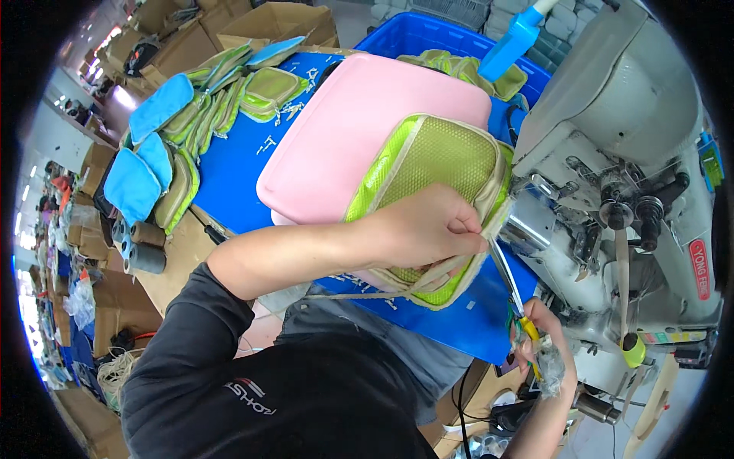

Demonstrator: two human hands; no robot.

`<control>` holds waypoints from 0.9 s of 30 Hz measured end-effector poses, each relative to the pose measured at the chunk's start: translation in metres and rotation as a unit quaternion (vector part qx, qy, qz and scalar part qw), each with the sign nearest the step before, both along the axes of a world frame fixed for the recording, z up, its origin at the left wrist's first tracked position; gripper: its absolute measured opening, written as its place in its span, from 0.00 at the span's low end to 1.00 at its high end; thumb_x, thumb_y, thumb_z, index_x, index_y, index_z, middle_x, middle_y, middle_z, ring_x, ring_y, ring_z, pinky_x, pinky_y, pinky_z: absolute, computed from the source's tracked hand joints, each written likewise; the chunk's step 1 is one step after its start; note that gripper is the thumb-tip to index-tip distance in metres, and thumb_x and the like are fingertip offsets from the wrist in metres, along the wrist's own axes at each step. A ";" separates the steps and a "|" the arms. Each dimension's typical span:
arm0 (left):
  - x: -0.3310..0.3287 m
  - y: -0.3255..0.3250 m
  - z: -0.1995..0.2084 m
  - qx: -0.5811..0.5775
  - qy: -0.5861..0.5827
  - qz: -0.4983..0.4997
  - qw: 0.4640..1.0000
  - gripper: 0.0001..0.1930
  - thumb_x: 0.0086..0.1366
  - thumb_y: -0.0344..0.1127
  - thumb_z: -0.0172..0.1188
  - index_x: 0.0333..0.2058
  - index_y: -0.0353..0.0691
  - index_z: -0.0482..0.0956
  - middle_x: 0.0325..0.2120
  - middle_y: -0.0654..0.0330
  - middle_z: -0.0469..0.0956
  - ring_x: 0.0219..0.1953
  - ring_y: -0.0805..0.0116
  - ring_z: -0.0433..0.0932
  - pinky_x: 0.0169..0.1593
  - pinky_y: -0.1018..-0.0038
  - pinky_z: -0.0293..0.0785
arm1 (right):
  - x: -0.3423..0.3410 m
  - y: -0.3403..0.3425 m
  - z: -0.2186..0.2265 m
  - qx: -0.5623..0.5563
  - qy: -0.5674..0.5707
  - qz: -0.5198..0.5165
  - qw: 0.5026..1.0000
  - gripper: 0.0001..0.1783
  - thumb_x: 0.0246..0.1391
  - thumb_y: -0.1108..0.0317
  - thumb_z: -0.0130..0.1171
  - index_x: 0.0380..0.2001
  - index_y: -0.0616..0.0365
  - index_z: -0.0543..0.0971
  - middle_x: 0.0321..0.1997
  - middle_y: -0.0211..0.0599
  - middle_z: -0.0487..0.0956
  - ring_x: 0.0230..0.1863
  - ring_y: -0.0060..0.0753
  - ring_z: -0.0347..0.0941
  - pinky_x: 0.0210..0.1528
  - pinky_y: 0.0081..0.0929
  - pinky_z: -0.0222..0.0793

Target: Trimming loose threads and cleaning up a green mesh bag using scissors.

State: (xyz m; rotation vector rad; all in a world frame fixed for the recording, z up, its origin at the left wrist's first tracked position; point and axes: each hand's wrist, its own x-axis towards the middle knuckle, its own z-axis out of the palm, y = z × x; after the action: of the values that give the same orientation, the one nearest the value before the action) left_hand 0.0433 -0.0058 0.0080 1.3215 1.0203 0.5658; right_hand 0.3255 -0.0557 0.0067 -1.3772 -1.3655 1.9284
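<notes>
A lime-green and khaki mesh pouch (443,157) lies over the front of a pink padded block beside the sewing machine. My left hand (432,226) rests across the pouch, thumb and finger pinched on its bound edge close to the machine. From under this hand a narrow beige binding tape (375,295) trails leftward. My right hand (547,333) is closed round the yellow handles of a pair of scissors (505,271). The blades point up to the pinched edge, their tips close to my left fingertips. A crumpled piece of clear plastic film (550,366) is at my right hand.
The grey sewing machine (604,99) stands on the right. The pink block (329,130) sits on a blue tabletop (229,172) scattered with small scraps. Green and blue pouches (157,107) are piled at left, near thread spools (145,256). A blue crate (420,34) stands behind.
</notes>
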 end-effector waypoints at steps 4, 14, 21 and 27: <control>0.001 0.002 0.000 0.024 -0.005 -0.001 1.000 0.10 0.65 0.34 0.61 0.28 0.34 0.81 0.16 0.71 0.72 0.20 0.86 0.65 0.24 0.81 0.60 | -0.003 0.010 -0.001 0.016 -0.008 0.018 1.000 0.30 0.39 0.52 0.75 0.33 0.57 0.66 0.26 0.26 0.68 0.25 0.15 0.63 0.24 0.14 0.58; -0.002 0.005 0.002 -0.054 -0.073 -0.013 0.996 0.09 0.66 0.34 0.60 0.29 0.33 0.79 0.14 0.66 0.71 0.12 0.81 0.63 0.16 0.81 0.55 | -0.018 0.010 -0.031 0.155 -0.110 0.068 0.979 0.22 0.44 0.77 0.69 0.28 0.54 0.62 0.25 0.22 0.61 0.27 0.15 0.53 0.27 0.17 0.53; -0.005 0.005 0.000 -0.092 -0.103 -0.026 0.990 0.10 0.66 0.35 0.59 0.27 0.36 0.74 0.12 0.69 0.67 0.14 0.79 0.62 0.18 0.79 0.56 | -0.031 -0.039 -0.043 0.104 0.064 -0.074 0.990 0.30 0.37 0.71 0.78 0.29 0.54 0.62 0.23 0.23 0.65 0.24 0.14 0.59 0.25 0.15 0.54; 0.005 0.014 0.004 0.306 0.093 0.045 0.946 0.17 0.67 0.42 0.58 0.24 0.36 0.74 0.12 0.67 0.69 0.16 0.76 0.66 0.24 0.73 0.63 | -0.037 -0.073 -0.077 -0.022 0.258 -0.135 0.956 0.43 0.47 0.37 0.65 0.50 0.63 0.65 0.22 0.40 0.72 0.15 0.31 0.69 0.16 0.29 0.73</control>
State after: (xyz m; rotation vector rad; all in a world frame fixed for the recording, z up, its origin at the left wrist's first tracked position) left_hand 0.0482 0.0079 0.0122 1.9091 1.1067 0.8867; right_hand 0.2880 -0.1284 -0.0704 -0.9190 -0.8432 1.9495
